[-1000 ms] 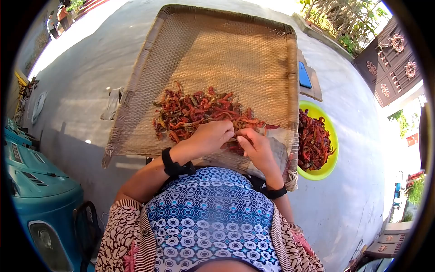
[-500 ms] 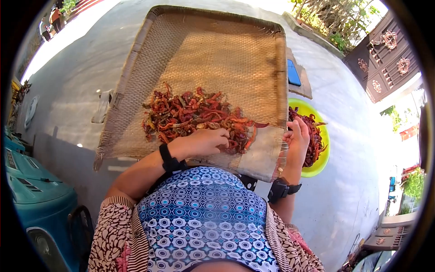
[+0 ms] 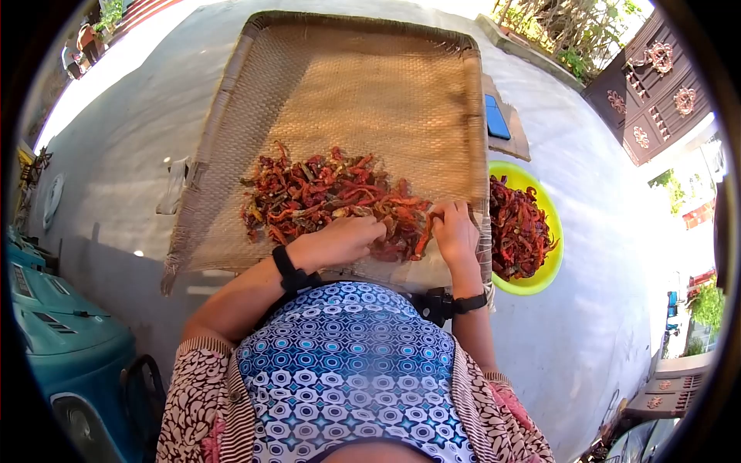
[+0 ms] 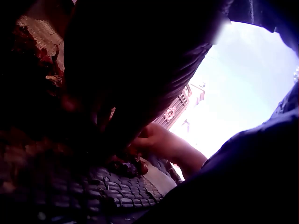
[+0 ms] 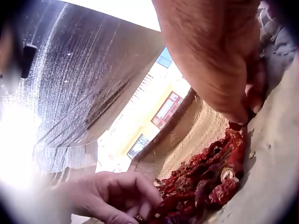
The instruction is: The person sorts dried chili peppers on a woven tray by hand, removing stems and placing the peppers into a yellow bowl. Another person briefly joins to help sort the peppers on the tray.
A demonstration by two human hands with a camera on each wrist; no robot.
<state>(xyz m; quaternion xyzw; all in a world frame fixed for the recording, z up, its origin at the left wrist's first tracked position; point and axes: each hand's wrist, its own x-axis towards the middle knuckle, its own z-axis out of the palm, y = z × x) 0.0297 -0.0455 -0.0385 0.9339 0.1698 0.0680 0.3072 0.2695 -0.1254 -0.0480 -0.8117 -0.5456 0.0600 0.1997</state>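
Dried red chilies (image 3: 309, 193) lie heaped on the near part of a woven tray (image 3: 370, 100). My right hand (image 3: 457, 231), at the heap's right edge, pinches the end of a long red chili (image 3: 424, 238). In the right wrist view its fingertips are at the end of that chili (image 5: 237, 151), which slopes down against the other chilies. My left hand (image 3: 343, 241) rests at the heap's near side, fingers bent among the chilies; I cannot tell whether they grip one. The left wrist view is mostly dark, with my right hand (image 4: 152, 135) beyond.
To the right of the tray, a yellow-green basin (image 3: 554, 266) holds more red chilies. A blue phone (image 3: 496, 117) lies on cardboard (image 3: 519, 143) beyond it. On the left stands a teal machine-like object (image 3: 77, 339). Two people are far off at the upper left.
My right hand went from beside the left hand out to the basin, then came back to the heap and took hold of a chili. The left hand stayed at the heap's near side.
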